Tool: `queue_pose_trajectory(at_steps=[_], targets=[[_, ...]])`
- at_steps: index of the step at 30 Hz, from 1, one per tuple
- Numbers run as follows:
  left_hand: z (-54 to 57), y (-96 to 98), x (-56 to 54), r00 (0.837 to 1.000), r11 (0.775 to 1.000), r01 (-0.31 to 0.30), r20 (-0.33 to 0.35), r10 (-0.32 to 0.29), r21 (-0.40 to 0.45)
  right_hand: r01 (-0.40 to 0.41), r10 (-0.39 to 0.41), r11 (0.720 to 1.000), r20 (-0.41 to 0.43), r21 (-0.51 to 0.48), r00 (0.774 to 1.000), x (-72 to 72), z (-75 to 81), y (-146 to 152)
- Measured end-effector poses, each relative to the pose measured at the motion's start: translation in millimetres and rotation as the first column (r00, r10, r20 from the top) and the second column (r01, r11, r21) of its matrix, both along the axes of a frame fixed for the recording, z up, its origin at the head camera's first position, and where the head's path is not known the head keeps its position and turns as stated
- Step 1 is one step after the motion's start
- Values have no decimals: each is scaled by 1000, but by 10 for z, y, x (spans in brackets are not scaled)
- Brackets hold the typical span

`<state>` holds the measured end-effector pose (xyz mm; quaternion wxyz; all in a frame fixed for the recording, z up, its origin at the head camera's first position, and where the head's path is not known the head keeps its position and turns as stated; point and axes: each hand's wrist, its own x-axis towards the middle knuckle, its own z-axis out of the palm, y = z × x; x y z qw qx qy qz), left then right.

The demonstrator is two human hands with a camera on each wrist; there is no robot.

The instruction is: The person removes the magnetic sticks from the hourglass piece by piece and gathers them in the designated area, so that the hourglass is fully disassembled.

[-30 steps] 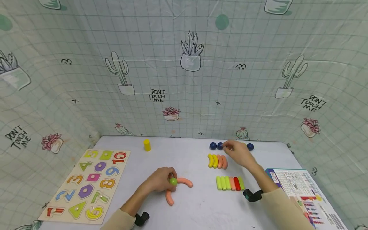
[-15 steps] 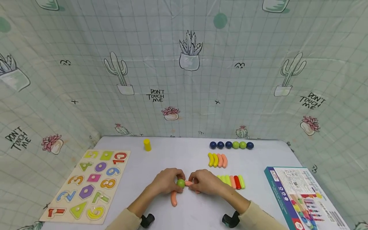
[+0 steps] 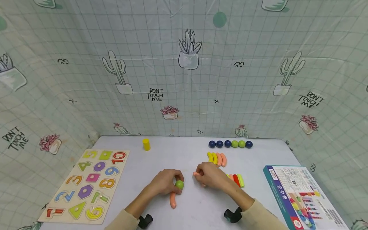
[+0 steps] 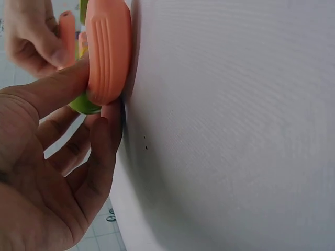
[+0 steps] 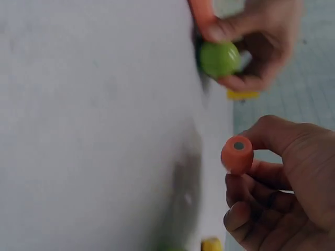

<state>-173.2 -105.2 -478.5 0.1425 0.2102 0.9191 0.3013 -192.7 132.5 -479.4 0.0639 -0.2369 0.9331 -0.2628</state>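
Note:
My left hand pinches a green ball low over the white table. One curved orange stick extends from the ball's near side toward me; its ridged side fills the top of the left wrist view. To the right, my right hand holds a second curved orange stick between thumb and fingers, apart from the ball. The right wrist view shows this stick's end with a small grey metal disc in it. Most of its length is hidden by the fingers.
Behind the right hand lie yellow and orange curved sticks and a row of blue and green balls. Straight sticks are partly covered by that hand. A number puzzle board is left, a box right, a yellow cylinder far back.
My right hand came from the ball row to the orange stick by the green ball, gripped it, and drew it away to the right. The left hand shifted slightly right with the ball.

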Motion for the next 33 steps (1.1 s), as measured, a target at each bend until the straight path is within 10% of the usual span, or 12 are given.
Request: queue_pose_trajectory(at_steps=[9, 23, 33], targets=[[33, -41, 31, 1000, 999, -17, -18, 17, 27, 271, -260, 958, 111, -98, 959, -326, 229, 584], [-51, -59, 38, 1000, 999, -9, -13, 10, 35, 508, -489, 861, 258, -6, 833, -655, -134, 1313], [-36, -41, 17, 1000, 999, -19, -9, 19, 50, 481, -459, 876, 249, -35, 853, -690, -114, 1229]])
